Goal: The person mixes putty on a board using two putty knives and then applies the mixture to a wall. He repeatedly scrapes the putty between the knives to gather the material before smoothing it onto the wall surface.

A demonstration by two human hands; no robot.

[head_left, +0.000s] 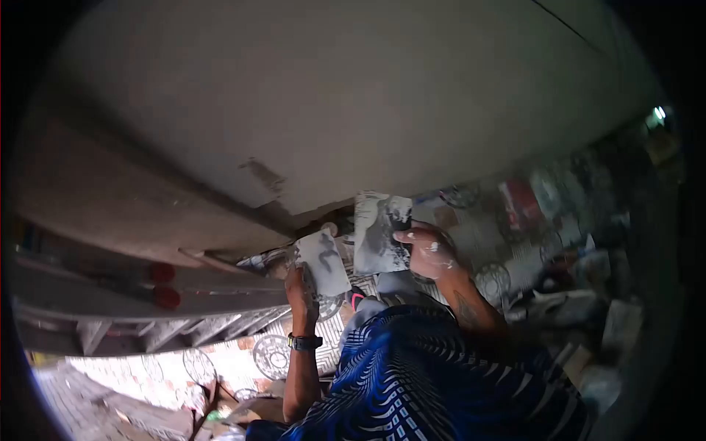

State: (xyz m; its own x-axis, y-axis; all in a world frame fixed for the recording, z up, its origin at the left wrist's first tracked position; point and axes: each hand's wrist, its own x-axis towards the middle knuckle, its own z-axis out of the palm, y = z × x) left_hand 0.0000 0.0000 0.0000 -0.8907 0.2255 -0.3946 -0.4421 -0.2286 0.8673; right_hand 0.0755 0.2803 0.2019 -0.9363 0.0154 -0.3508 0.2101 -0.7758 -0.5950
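1. The picture was dim overall, with a black, rounded border bending everything at the edges.
2. A small bright lamp (658,113) glowed at the upper right.
3. The lower left looked brighter; the right side was murky and blurred.

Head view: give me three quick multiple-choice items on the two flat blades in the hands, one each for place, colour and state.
1. Where is the left blade?
A) by the wall's lower edge B) on the floor C) on the ladder

2. Wristband colour?
A) red B) black C) white

3. The right hand is:
A) empty B) holding a blade C) out of view

Key: 1 A, it is raised to the wall. 2 B, dark band on the left hand wrist. 3 B, fingers grip the right blade.
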